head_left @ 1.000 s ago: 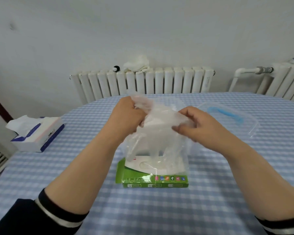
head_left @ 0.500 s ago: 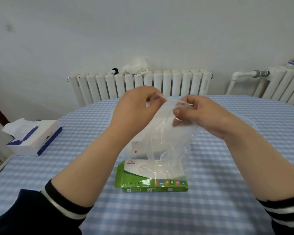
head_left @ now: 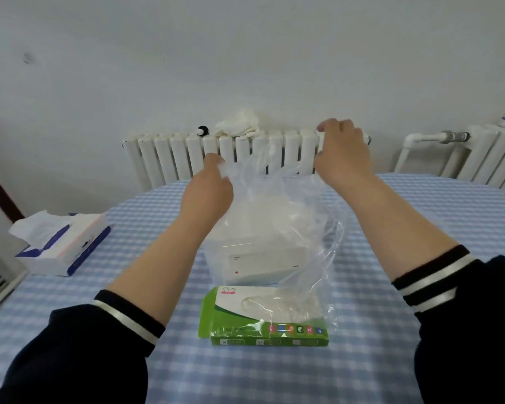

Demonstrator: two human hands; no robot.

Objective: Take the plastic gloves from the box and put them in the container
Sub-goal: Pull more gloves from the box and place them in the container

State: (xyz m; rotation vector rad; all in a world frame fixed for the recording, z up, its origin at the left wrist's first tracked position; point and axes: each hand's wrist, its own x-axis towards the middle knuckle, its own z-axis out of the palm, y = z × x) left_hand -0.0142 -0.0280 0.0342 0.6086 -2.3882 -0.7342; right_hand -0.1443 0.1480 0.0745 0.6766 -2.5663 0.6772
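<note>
A thin clear plastic glove point(head_left: 274, 205) hangs spread between my two raised hands above the table. My left hand point(head_left: 212, 191) pinches its left top corner. My right hand point(head_left: 343, 154) is higher, to the right, its fingers curled at the glove's other top edge. Below the glove, the green and white glove box point(head_left: 260, 319) lies flat near me. Just behind it stands a white rectangular container point(head_left: 260, 260), seen through the plastic, with the glove hanging over it.
A blue-checked cloth covers the table point(head_left: 391, 360). A blue and white tissue box point(head_left: 62, 243) lies at the left edge. White radiators point(head_left: 169, 158) line the wall behind, with a white cloth point(head_left: 239, 125) on top of one.
Both hands have risen and moved apart, pulling the bunched glove open into a wide sheet. The glove now hangs over the white container.
</note>
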